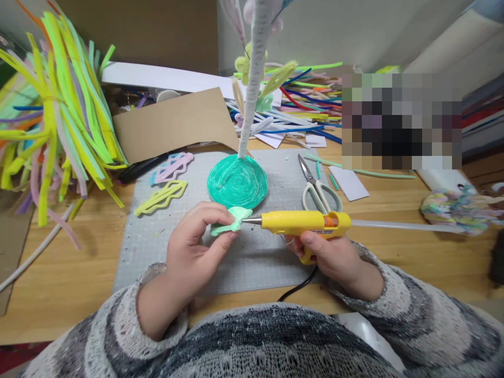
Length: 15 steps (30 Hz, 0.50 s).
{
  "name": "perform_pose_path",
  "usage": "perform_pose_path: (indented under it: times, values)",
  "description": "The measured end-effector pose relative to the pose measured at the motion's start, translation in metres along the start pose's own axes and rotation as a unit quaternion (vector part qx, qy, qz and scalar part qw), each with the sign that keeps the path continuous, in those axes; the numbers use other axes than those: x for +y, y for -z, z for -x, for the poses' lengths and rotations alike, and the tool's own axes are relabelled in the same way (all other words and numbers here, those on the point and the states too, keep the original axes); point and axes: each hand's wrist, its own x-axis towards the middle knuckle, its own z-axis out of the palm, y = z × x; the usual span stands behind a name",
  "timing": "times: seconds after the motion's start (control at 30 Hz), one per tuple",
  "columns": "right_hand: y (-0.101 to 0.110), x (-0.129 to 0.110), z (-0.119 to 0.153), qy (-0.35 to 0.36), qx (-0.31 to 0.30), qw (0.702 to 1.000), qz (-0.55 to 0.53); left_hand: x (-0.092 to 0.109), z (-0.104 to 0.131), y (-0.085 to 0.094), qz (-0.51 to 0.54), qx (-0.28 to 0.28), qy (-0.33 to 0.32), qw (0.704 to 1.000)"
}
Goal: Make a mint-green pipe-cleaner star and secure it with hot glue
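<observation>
My left hand (192, 241) pinches a small, pale mint-green fuzzy piece (241, 212) between thumb and index finger; its narrow strip points back toward my left palm. My right hand (334, 254) is wrapped around the grip of a yellow plastic glue gun with a metal nozzle (297, 222). The gun's long axis runs sideways between my hands, nozzle pointing left at the mint piece; I cannot tell whether they touch. A long translucent glue stick (405, 226) extends from its rear, rightward past my right hand. Just beyond my left fingertips sits a round, coiled green disc (238, 184) bearing a tall white stem (255, 73). White-handled metal scissors (312, 182) lie beyond my right hand, blades pointing away.
</observation>
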Motion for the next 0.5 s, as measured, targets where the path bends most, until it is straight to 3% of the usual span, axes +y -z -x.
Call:
perform_pose_path:
  times: [0.5]
  values:
    - [0.0007, 0.0018, -0.0006, 0.005, 0.008, 0.999, -0.043, 0.0004, 0.0001, -0.0002, 0.002, 0.025, 0.01, 1.0]
